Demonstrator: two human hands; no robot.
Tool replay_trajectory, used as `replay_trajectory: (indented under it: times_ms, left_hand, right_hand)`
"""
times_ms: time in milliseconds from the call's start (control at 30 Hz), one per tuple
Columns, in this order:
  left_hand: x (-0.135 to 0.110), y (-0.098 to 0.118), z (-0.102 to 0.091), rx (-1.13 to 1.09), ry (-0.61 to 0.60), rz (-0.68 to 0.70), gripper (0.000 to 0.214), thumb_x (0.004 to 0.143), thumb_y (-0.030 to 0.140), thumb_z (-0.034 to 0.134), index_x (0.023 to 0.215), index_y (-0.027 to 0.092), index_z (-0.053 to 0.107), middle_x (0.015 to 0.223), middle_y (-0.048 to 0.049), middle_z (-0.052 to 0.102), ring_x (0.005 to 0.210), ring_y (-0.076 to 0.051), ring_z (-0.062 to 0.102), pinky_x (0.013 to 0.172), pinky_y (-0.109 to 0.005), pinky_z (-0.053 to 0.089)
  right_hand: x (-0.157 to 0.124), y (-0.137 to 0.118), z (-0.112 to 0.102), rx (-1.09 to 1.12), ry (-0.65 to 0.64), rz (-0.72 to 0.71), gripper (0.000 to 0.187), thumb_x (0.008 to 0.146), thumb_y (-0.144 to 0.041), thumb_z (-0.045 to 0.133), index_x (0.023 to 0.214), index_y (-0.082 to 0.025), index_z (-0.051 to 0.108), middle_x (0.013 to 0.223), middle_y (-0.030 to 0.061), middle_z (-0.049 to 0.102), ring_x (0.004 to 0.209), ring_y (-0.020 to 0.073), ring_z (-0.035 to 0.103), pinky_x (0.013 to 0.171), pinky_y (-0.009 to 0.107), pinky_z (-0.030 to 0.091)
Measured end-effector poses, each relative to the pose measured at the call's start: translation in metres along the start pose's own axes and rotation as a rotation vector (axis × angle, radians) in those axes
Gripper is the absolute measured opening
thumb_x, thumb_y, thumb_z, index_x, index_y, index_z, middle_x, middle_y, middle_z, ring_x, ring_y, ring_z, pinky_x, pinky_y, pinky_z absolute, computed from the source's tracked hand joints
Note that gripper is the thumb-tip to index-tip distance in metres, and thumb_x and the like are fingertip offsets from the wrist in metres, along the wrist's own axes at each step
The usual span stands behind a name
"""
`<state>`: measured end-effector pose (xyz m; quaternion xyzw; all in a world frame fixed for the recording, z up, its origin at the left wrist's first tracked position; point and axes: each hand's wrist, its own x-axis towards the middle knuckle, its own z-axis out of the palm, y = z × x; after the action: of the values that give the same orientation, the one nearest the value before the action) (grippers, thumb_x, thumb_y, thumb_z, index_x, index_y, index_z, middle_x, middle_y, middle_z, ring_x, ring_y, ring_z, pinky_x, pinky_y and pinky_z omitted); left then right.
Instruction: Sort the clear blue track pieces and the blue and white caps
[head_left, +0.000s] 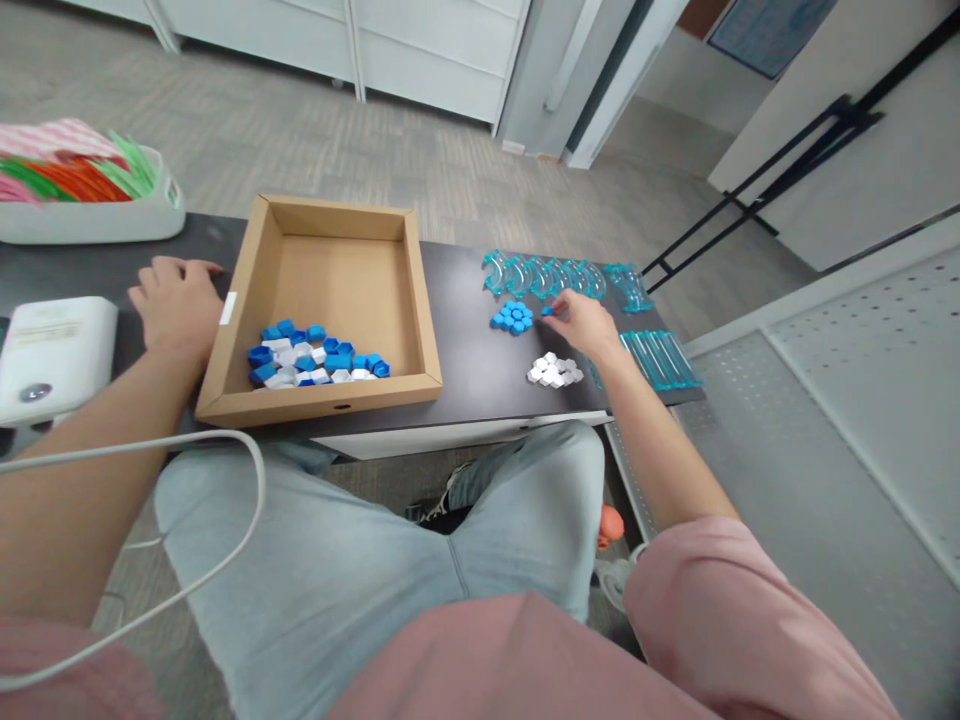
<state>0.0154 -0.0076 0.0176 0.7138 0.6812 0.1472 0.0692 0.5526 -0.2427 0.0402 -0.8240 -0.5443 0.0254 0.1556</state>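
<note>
A shallow cardboard box (420, 300) sits on the dark table (465, 350) and holds several loose blue and white hexagonal pieces (315, 360). My left hand (176, 300) rests flat on the table just left of the box, fingers spread, holding nothing. My right hand (589, 325) pinches a small blue hexagonal piece (547, 312) beside a cluster of blue hexagons (514, 317) on the table. A cluster of white hexagons (555, 371) lies just in front of that hand.
Clear blue curved pieces (547, 275) line the table's far edge, and straight clear blue pieces (660, 358) lie at its right end. A white tray (90, 215) of coloured strips stands far left, with a white device (52, 355) and a cable (150, 445) nearby.
</note>
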Motion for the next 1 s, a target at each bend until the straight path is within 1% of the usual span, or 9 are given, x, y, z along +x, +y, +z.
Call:
replay_trajectory:
  times_ms: [100,200,300,400,567,633,733,867,1000]
  left_hand:
    - [-0.001,0.003,-0.002,-0.004,0.0,-0.016,0.068,0.107,0.03,0.03,0.159,0.004,0.064,0.167,-0.0349,0.05,0.161,-0.051,0.042,0.133,-0.072,0.036]
    - [-0.004,0.009,-0.006,0.005,-0.014,-0.027,0.07,0.106,0.029,0.027,0.159,0.001,0.064,0.167,-0.0359,0.049,0.162,-0.053,0.042,0.134,-0.073,0.035]
    - [-0.006,0.013,-0.01,-0.005,-0.025,-0.029,0.071,0.104,0.028,0.028,0.157,-0.002,0.064,0.166,-0.038,0.047,0.161,-0.056,0.041,0.132,-0.075,0.035]
    - [-0.004,0.012,-0.01,-0.008,-0.033,-0.027,0.071,0.102,0.028,0.031,0.158,-0.001,0.064,0.167,-0.0375,0.047,0.16,-0.055,0.041,0.132,-0.075,0.035]
    - [-0.001,0.003,-0.004,-0.026,-0.017,-0.039,0.07,0.105,0.033,0.029,0.16,0.009,0.065,0.171,-0.0311,0.048,0.163,-0.051,0.039,0.135,-0.072,0.033]
    - [-0.001,0.002,-0.003,-0.036,-0.017,-0.029,0.074,0.104,0.036,0.025,0.161,0.008,0.064,0.17,-0.0321,0.047,0.163,-0.052,0.039,0.134,-0.072,0.033]
    - [-0.004,0.004,-0.006,-0.041,-0.012,-0.011,0.08,0.103,0.038,0.02,0.161,0.003,0.063,0.168,-0.0364,0.047,0.161,-0.055,0.039,0.132,-0.074,0.033]
    - [-0.009,0.009,-0.01,-0.017,-0.012,-0.004,0.084,0.101,0.041,0.019,0.16,0.002,0.064,0.167,-0.0374,0.048,0.159,-0.056,0.041,0.131,-0.074,0.035]
    - [-0.011,0.01,-0.01,-0.001,-0.014,-0.005,0.083,0.102,0.041,0.02,0.16,0.002,0.065,0.169,-0.0364,0.048,0.159,-0.055,0.042,0.132,-0.071,0.036]
  right_hand:
    - [-0.004,0.008,0.012,0.057,-0.099,-0.061,0.025,0.09,-0.032,0.087,0.112,-0.026,0.076,0.115,0.0064,0.087,0.087,0.0239,0.077,0.079,0.035,0.055]
    - [-0.004,0.014,0.018,0.166,-0.091,-0.112,0.034,0.09,-0.037,0.088,0.12,-0.024,0.077,0.117,0.0073,0.087,0.082,0.0217,0.076,0.078,0.035,0.057]
    - [-0.002,0.017,0.02,0.234,-0.066,-0.127,0.031,0.097,-0.041,0.08,0.122,-0.022,0.08,0.116,0.0096,0.088,0.083,0.0225,0.077,0.083,0.037,0.06]
    - [-0.002,0.015,0.021,0.28,-0.07,-0.101,0.027,0.102,-0.041,0.073,0.117,-0.021,0.083,0.112,0.0108,0.089,0.086,0.0235,0.078,0.09,0.039,0.063]
    - [-0.007,0.015,0.02,0.331,-0.111,-0.086,0.028,0.096,-0.048,0.079,0.107,-0.022,0.082,0.107,0.0094,0.088,0.081,0.0224,0.076,0.088,0.039,0.062]
    - [-0.01,0.017,0.019,0.361,-0.126,-0.094,0.029,0.092,-0.048,0.083,0.106,-0.023,0.079,0.106,0.0083,0.087,0.079,0.0212,0.074,0.083,0.037,0.061]
    - [-0.011,0.018,0.016,0.37,-0.123,-0.083,0.031,0.084,-0.042,0.087,0.105,-0.023,0.074,0.104,0.0059,0.085,0.075,0.0183,0.07,0.079,0.035,0.058]
    - [-0.008,0.009,0.015,0.368,-0.113,-0.046,0.036,0.08,-0.034,0.086,0.11,-0.024,0.07,0.101,0.003,0.083,0.074,0.0172,0.069,0.079,0.033,0.057]
    - [-0.006,-0.005,0.013,0.367,-0.149,-0.042,0.046,0.081,-0.029,0.085,0.124,-0.023,0.07,0.103,0.0034,0.084,0.077,0.0187,0.073,0.079,0.033,0.058]
